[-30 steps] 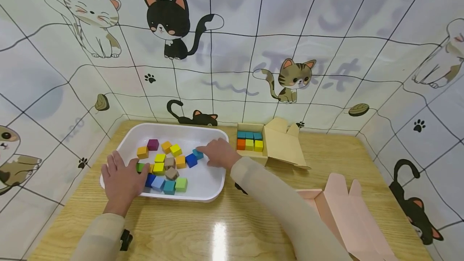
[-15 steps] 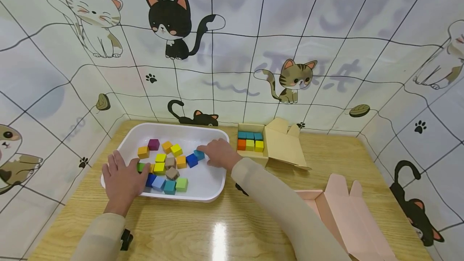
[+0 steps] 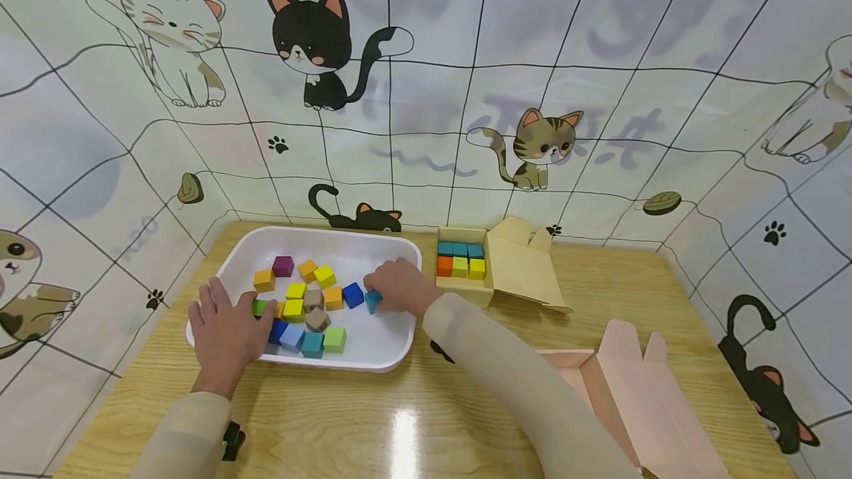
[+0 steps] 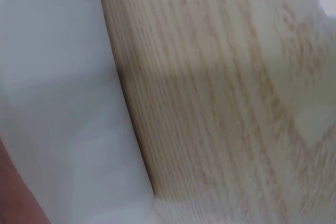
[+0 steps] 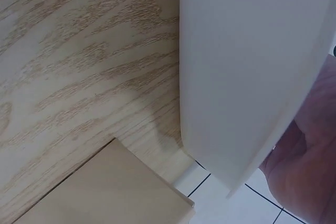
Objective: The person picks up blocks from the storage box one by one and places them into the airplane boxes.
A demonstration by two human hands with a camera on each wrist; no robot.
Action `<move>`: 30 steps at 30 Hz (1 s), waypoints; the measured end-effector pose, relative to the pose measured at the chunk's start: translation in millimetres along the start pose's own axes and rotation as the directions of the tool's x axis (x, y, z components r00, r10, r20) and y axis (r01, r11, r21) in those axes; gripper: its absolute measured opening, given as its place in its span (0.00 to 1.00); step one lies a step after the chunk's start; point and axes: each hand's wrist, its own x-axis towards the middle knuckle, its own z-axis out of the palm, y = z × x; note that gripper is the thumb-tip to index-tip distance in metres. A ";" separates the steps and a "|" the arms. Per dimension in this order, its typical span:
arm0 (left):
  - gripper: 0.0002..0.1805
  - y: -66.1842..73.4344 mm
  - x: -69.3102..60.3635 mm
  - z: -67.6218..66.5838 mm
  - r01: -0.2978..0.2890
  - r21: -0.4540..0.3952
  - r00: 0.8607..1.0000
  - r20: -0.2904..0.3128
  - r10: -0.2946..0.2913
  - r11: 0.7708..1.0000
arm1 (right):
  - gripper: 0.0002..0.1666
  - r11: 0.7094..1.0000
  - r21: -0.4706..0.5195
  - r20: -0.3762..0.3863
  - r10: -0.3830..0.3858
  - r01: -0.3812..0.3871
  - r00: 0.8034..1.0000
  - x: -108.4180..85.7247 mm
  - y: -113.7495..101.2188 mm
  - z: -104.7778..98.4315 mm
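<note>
In the head view a white tray [image 3: 373, 350] holds many coloured cubes, among them a purple cube [image 3: 282, 266], a dark blue cube [image 3: 353, 295] and a light green cube [image 3: 335, 339]. My right hand [image 3: 402, 287] pinches a teal cube [image 3: 373, 301] inside the tray's right part. The left hand [image 3: 229, 331] lies with spread fingers over the tray's left edge, its thumb near a green cube [image 3: 259, 307]. Part of my right hand [image 5: 310, 156] shows beyond the tray wall [image 5: 247, 66] in the right wrist view.
Right of the tray stands an open yellow box [image 3: 464, 288] with rows of teal, orange and yellow cubes, its lid [image 3: 526, 272] folded to the right. An open pink box [image 3: 592, 383] lies at the front right. Behind the table hangs a cat-print cloth [image 3: 426, 94].
The teal cube has shifted right, away from the dark blue one, and stands tilted in my right hand's fingers, which have curled in. My left hand has hardly moved.
</note>
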 end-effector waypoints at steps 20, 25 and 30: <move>0.38 -3.5 0.7 3.3 -0.005 0.006 1.000 0.012 0.005 1.000 | 0.16 0.999 -0.039 -0.068 -0.009 0.007 0.998 -20.6 9.9 -25.7; 0.39 -4.2 -0.2 3.3 -0.011 0.007 1.000 0.013 0.010 1.000 | 0.18 1.000 0.008 -0.118 0.014 -0.013 0.993 -29.7 26.0 -33.4; 0.39 -3.6 0.1 3.2 -0.015 0.000 1.000 0.010 0.015 1.000 | 0.21 0.997 0.035 -0.141 0.071 -0.067 0.987 -42.3 51.5 -43.3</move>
